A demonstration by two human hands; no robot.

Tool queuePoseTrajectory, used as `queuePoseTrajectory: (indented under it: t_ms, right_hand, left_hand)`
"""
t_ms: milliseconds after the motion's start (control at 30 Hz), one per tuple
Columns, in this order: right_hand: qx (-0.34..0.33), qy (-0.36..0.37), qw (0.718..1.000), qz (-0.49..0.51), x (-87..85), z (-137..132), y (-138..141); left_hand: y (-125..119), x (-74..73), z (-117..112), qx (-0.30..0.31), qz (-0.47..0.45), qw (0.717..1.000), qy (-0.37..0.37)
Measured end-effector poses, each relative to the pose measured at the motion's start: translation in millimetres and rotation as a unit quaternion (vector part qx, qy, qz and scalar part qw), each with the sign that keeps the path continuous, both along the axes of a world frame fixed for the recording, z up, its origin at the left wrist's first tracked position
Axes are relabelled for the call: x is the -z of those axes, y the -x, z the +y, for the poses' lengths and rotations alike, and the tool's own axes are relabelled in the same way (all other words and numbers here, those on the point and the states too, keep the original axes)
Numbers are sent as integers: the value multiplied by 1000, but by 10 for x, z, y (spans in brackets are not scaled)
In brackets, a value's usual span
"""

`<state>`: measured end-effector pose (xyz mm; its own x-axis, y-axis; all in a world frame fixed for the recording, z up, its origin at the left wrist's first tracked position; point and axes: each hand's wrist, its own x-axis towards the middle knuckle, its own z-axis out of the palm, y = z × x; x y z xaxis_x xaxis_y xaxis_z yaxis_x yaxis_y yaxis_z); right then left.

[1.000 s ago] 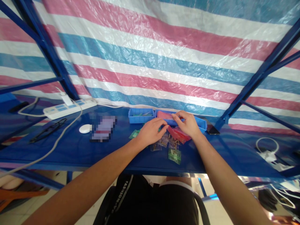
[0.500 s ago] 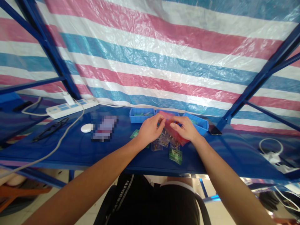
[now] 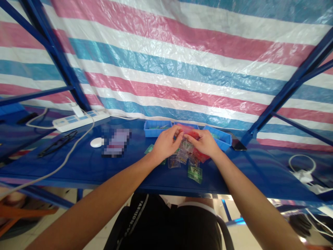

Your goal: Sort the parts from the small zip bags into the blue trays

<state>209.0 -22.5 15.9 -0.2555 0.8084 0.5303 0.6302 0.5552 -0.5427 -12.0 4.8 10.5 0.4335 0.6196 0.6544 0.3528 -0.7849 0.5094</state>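
Note:
My left hand and my right hand meet over a heap of small plastic bags on the blue table. Both pinch a small clear bag between their fingertips. Under my right hand lies a red bag. Clear bags with small brass-coloured parts and a green bag lie just in front of the hands. Behind the hands stand three shallow blue trays, the left blue tray, the middle blue tray and the right blue tray.
A white power strip with cables lies at the back left, beside black glasses, a white round puck and a blurred box. A dark phone and white cables sit to the right. Blue rack posts frame a striped tarp.
My left hand moved up from the heap to meet my right hand. The red bag went down from my right hand's fingers, and both hands now pinch a small clear bag.

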Motion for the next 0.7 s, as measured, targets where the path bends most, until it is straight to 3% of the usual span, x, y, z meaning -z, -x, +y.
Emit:
queuePoseTrajectory:
  t_ms: [333, 567, 700]
  right_hand:
    - [-8, -12, 999, -43, 18, -2, 16]
    - [-65, 40, 987, -141, 61, 39, -2]
    - [-64, 45, 985, -157, 50, 9, 17]
  left_hand:
    - [34, -49, -27, -5, 45, 999, -2]
    - [50, -10, -27, -7, 163, 986, -21]
    - [56, 1, -43, -20, 192, 981, -25]
